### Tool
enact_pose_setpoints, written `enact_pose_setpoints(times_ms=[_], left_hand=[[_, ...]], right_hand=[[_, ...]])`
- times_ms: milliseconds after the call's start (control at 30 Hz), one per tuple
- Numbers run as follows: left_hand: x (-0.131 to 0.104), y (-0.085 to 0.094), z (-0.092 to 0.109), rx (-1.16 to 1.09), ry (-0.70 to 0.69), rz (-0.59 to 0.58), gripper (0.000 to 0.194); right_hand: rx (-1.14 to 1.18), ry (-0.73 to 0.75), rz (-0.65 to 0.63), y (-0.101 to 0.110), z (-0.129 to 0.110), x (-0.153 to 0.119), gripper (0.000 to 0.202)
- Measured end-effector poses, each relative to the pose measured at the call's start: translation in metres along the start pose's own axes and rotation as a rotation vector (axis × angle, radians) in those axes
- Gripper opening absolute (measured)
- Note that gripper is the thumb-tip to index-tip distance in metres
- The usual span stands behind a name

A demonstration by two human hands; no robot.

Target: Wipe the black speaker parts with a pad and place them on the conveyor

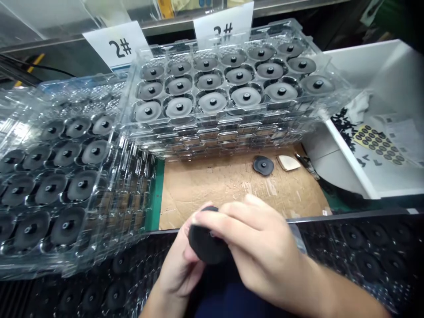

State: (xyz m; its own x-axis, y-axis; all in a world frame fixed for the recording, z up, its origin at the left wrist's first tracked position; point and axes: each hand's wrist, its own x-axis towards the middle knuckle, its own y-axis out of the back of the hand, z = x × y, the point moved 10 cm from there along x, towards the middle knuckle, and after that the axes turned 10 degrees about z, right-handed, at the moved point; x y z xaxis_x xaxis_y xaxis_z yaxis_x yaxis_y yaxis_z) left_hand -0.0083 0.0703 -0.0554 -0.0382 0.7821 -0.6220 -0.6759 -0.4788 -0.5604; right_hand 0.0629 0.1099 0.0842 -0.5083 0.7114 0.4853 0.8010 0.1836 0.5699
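Note:
Just in front of my body, a black round disc (pixel 206 247) is tilted up between my two hands. My left hand (pixel 179 265) grips it by the left edge, with the thumb at the near side. My right hand (pixel 265 243) reaches over it from the right, its index finger along the upper edge and the other fingers bent near the middle. The right fingers partly cover the disc's centre, so what they pinch there is hidden. Beyond my hands, another black disc with a small centre post (pixel 263 165) lies on the cardboard sheet (pixel 205 185).
Stacked clear plastic trays (pixel 228 115) of black discs stand behind, with more trays (pixel 89 212) at left. A cream wedge-shaped pad (pixel 289 163) lies on the cardboard. At right, a white bin (pixel 351 154) holds small black pieces and a yellow sticker sheet (pixel 377 143).

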Motion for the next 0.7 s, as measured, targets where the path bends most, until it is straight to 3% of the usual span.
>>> enact_pose_setpoints(times_ms=[100,167,267,333,400,500,600,700], left_hand=[[-0.001,-0.003,0.013,-0.053,-0.083,-0.003,0.058],[-0.002,-0.001,0.017,-0.097,-0.114,0.014,0.056],[-0.002,0.001,0.019,-0.147,-0.157,0.037,0.054],[-0.003,0.002,0.022,-0.153,-0.197,0.060,0.054],[-0.005,0.000,0.023,-0.165,-0.210,0.061,0.053],[-0.007,-0.004,0.019,-0.181,-0.178,0.035,0.054],[-0.008,-0.001,0.016,-0.154,-0.154,0.033,0.045],[-0.007,0.005,0.015,-0.148,-0.155,0.011,0.045]], right_hand=[[-0.097,-0.075,0.071,0.005,-0.001,-0.017,0.033],[0.029,-0.124,0.044,0.002,0.005,-0.025,0.027],[0.314,-0.354,-0.036,-0.009,0.039,-0.029,0.019],[0.318,-0.512,0.048,-0.002,0.066,-0.030,0.019],[0.191,-0.562,0.192,0.015,0.076,-0.028,0.022],[0.082,-0.351,0.221,0.020,0.043,-0.013,0.031],[0.135,-0.055,0.068,0.001,-0.003,-0.001,0.029],[0.170,-0.062,-0.140,-0.025,-0.010,0.003,0.023]])
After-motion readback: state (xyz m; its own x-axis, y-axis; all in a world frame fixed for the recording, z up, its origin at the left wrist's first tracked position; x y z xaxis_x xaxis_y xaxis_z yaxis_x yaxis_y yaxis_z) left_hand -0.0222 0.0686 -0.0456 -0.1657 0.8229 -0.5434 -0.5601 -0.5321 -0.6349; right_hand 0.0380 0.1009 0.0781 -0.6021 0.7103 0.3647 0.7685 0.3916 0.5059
